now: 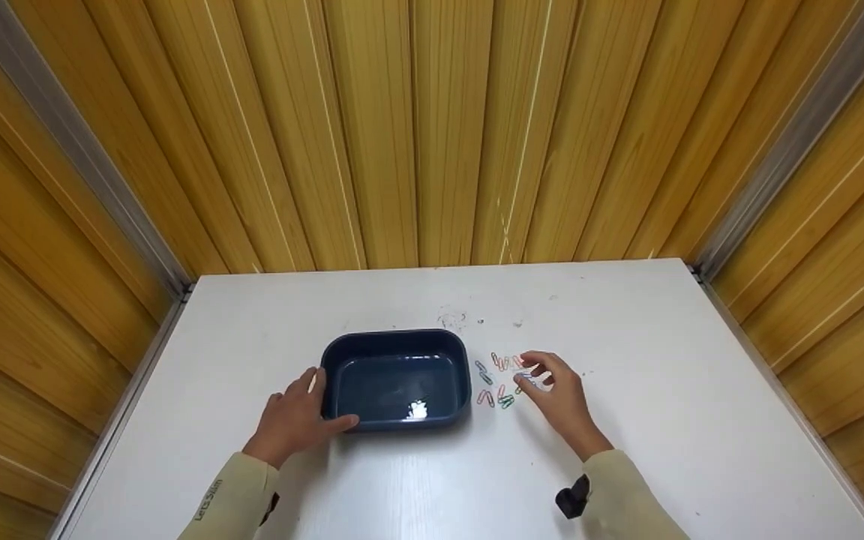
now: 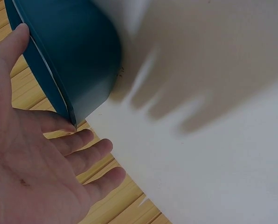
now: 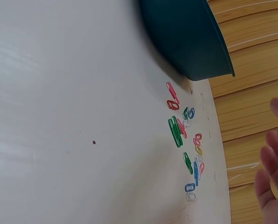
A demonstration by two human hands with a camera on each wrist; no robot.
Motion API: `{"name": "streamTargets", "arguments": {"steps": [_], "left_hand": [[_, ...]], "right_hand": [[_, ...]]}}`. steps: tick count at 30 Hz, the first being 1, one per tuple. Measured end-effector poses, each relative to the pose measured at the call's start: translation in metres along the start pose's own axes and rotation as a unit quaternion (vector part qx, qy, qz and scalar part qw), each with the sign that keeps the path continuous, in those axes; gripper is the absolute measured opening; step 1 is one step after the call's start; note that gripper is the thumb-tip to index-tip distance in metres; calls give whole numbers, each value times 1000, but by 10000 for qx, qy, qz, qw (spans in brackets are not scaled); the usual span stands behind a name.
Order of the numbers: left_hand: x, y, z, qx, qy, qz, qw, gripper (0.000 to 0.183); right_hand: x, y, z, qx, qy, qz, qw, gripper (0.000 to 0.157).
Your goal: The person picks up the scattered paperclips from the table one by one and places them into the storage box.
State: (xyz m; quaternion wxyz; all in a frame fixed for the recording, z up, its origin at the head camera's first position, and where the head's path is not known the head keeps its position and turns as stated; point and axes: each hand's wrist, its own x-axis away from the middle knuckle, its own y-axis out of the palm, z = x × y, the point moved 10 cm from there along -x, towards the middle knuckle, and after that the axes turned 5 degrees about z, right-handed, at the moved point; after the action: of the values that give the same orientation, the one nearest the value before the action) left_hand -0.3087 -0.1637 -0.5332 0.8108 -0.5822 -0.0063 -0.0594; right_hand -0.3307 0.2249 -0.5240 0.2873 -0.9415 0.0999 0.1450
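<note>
A dark blue rectangular dish sits on the white table, its inside bare and shiny. My left hand rests against its near left corner, thumb on the front rim and fingers along the left side. In the left wrist view the thumb and index fingertips touch the rim of the dish, while the other fingers spread loosely. To the right of the dish lie several coloured paper clips. Over their right side hovers my right hand, thumb and forefinger apart, nothing visible between them. The right wrist view shows green paper clips among pink, red and blue ones.
Yellow wood-plank walls enclose the white table at the back and on both sides, with grey metal strips at the corners. Dark smudges mark the tabletop behind the dish.
</note>
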Motion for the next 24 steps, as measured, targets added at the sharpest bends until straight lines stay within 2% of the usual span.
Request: {"name": "streamTargets", "arguments": {"steps": [16,24], "left_hand": [[2,-1,1,-1,20,-2,10000,104],[1,-1,1,47,-34,-54,10000,104]], "right_hand": [[2,-5,19,138,318,75,9994,35],[2,-9,28,211,326,201,9990,33]]}}
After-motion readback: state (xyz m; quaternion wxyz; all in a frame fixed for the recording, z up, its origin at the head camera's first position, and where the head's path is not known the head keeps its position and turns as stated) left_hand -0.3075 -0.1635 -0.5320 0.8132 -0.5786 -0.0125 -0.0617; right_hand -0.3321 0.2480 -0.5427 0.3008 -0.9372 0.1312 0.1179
